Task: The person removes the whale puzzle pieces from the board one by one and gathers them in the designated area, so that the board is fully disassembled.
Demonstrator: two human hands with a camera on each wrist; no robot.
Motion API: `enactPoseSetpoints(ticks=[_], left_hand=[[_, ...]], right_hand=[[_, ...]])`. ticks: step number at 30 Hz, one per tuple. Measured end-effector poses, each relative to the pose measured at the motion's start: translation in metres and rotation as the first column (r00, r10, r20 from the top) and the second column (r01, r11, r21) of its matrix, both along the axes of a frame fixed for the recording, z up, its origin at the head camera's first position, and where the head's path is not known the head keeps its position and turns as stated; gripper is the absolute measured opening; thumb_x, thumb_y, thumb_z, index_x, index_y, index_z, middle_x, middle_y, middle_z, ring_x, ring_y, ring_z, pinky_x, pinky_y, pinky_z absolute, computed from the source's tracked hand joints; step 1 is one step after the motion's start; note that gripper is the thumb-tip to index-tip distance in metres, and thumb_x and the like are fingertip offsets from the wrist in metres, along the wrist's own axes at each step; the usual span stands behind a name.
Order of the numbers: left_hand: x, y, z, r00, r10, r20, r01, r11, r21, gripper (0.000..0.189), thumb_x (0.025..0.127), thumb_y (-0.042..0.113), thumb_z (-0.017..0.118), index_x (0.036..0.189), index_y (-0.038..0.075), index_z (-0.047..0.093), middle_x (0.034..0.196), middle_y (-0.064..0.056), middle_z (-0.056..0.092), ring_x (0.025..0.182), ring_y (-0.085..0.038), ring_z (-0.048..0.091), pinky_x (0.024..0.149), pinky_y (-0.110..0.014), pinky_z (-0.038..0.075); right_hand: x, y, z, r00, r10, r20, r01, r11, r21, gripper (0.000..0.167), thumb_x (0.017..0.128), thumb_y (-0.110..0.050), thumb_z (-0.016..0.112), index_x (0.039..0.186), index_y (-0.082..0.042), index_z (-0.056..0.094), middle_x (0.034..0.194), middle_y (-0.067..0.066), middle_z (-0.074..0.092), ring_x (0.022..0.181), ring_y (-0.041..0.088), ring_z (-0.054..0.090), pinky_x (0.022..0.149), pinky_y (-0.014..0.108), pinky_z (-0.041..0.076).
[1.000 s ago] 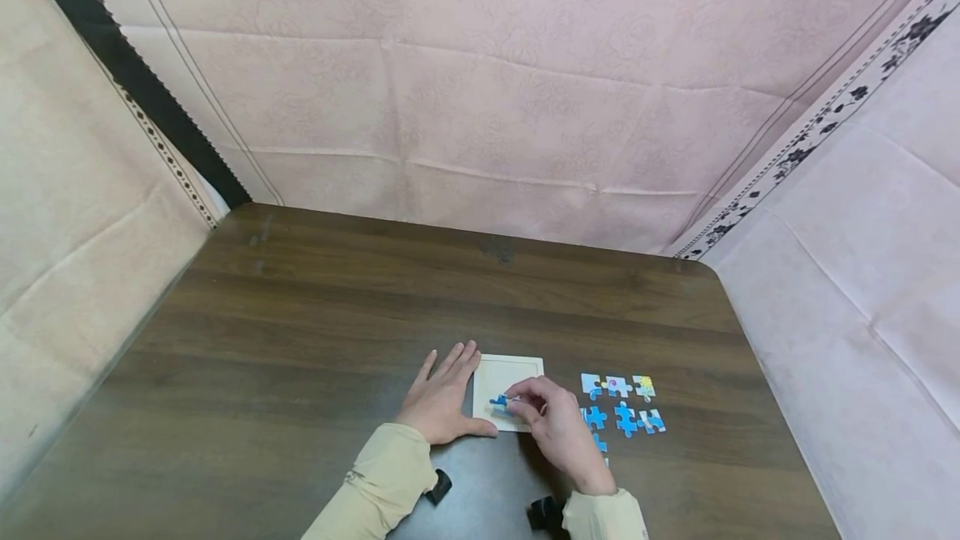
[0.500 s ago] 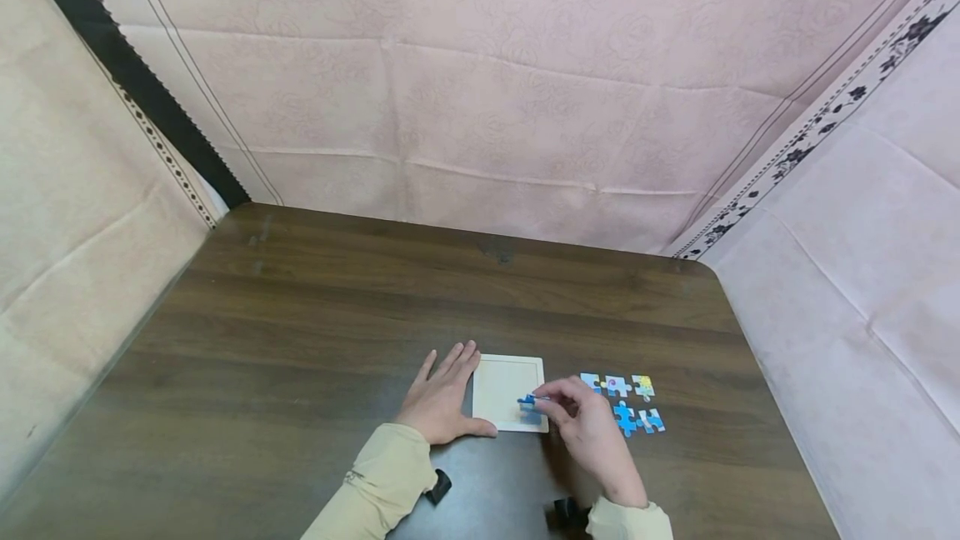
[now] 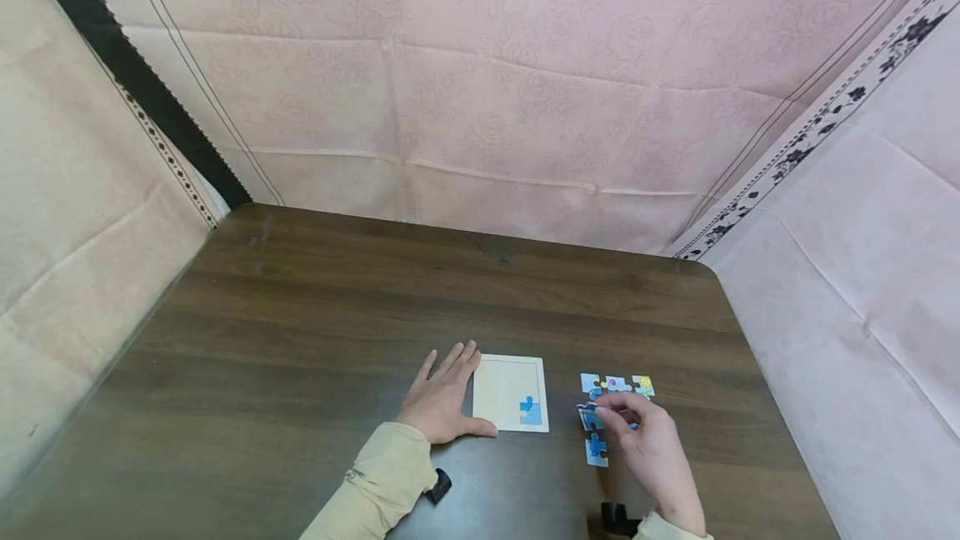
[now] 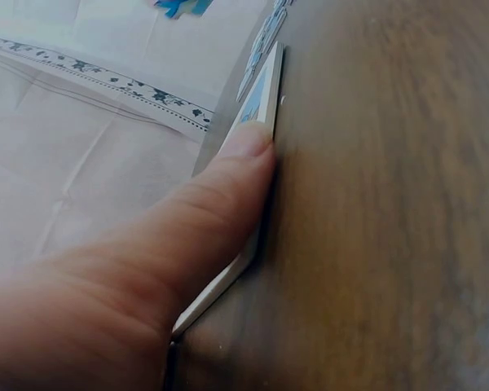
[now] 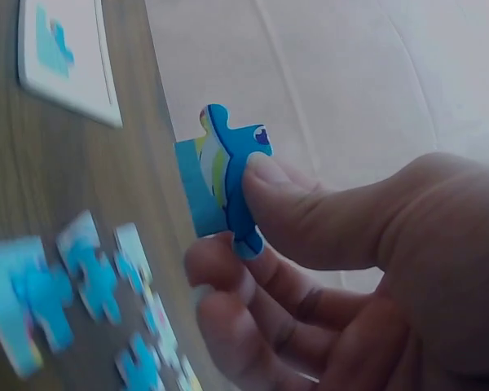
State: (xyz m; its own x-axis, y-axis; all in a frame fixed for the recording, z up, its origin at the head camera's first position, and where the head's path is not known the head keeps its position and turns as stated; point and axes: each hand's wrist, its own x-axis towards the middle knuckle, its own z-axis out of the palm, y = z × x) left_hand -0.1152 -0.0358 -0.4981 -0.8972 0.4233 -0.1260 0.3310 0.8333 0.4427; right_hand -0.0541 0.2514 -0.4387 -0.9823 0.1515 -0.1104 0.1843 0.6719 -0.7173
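Note:
My left hand [image 3: 444,398] lies with its fingers spread on the table, its index finger along the left edge of a pale square puzzle tray [image 3: 498,390]. The left wrist view shows the thumb [image 4: 196,220] at the tray's edge. A light-blue jigsaw piece [image 3: 530,415] sits in the tray's lower right corner. To the right, my right hand [image 3: 648,444] pinches another jigsaw piece [image 5: 238,183] between thumb and fingers. That piece is blue with white, yellow-green and a purple mark, raised over the loose pieces in the head view. Some loose pieces are hidden under the right hand.
Loose jigsaw pieces stand in rows to the right of the tray, among them a top-row piece [image 3: 642,386] with yellow and a lower blue one [image 3: 596,450]. The brown wooden table [image 3: 315,315] ends at pale cloth hangings [image 3: 480,107] behind and on both sides.
My right hand has moved right, from over the tray to over the loose pieces. The piece in the tray's lower right corner now shows uncovered. My left hand has stayed in place.

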Motion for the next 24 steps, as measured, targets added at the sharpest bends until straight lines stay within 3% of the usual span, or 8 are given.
enactPoseSetpoints(ticks=[8,14,24], left_hand=[[0.000,0.000,0.001,1.000,-0.002,0.003,0.002,1.000,0.005,0.116,0.068,0.072,0.071,0.155,0.011,0.026,0.162,-0.002,0.015,0.148,-0.021,0.012,0.118,-0.050,0.003],[0.000,0.000,0.002,1.000,0.001,-0.007,-0.001,1.000,-0.004,0.116,0.067,0.072,0.072,0.154,0.011,0.026,0.162,-0.003,0.016,0.148,-0.022,0.013,0.118,-0.050,0.003],[-0.001,0.000,0.000,1.000,0.000,-0.003,0.000,1.000,-0.004,0.116,0.067,0.073,0.071,0.154,0.011,0.026,0.162,-0.002,0.016,0.148,-0.022,0.013,0.118,-0.051,0.003]], right_hand=[[0.012,0.030,0.003,0.995,-0.047,0.088,0.043,0.998,0.046,0.013,0.096,-0.015,0.062,0.104,-0.008,0.070,0.090,0.004,0.066,0.076,0.018,0.053,0.060,0.024,0.048],[0.018,0.043,0.000,0.982,-0.022,0.186,0.009,0.997,0.073,0.013,0.097,-0.015,0.061,0.104,-0.007,0.068,0.084,0.002,0.061,0.073,0.017,0.051,0.058,0.025,0.044],[0.020,0.049,-0.010,0.966,-0.015,0.258,-0.008,0.996,0.088,0.009,0.096,-0.009,0.059,0.100,-0.004,0.065,0.078,0.002,0.057,0.069,0.017,0.049,0.055,0.027,0.040]])
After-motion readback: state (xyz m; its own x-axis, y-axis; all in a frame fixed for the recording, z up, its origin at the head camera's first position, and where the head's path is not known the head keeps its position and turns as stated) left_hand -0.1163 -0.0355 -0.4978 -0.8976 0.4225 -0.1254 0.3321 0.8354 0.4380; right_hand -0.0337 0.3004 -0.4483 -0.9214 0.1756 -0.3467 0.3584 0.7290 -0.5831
